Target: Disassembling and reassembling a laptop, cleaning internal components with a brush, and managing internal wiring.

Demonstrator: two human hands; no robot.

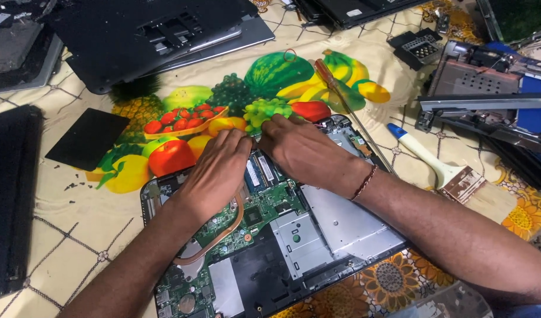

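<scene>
Both hands press flat, fingers together, on an opened laptop (317, 235): the left hand (214, 171) and right hand (306, 152) flank the memory modules (260, 172) near its far edge, gripping nothing. Green board and copper pipe (223, 232) lie exposed. A screwdriver (347, 109) and brush (447, 174) rest beside on the fruit-print cloth (76, 235).

Table under cream tablecloth (76, 235) with grid lines, fruit print, sunflower border. Opened laptop (317, 235) directly under both hands, circuit board exposed. Screwdriver (347, 112) just right of right hand; paintbrush (441, 171) further right. Black square panel (88, 138) left of left hand. Laptop base cover (135, 35) beyond hands, upper left. Dismantled laptop chassis (488, 88) far right.
</scene>
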